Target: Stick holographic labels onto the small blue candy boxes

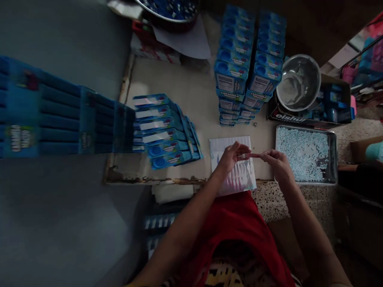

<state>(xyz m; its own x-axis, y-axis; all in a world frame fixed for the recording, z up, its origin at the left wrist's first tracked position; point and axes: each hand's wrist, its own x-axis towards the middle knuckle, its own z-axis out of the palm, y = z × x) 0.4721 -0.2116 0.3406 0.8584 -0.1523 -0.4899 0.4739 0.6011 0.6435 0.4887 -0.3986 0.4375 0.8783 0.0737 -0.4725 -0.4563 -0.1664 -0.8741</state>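
Observation:
Above a white ridged sheet (236, 175) at the table's front edge, my left hand (229, 156) has its fingers curled around one end of a thin pinkish strip (254, 155). The strip's other end is pinched in the fingers of my right hand (277, 159), over the gap between the sheet and a metal tray (332, 159). Small pale blue and white pieces (305, 151) lie in that tray, right of my right hand. What the strip is, I cannot make out.
Blue boxes (167, 139) lie overlapped at the left, beside a long row of blue boxes (60, 115). Tall blue stacks (231, 71) stand at the back. A metal bowl (298, 81) rests on a carton (287, 116). Another bowl (172, 18) is at the top.

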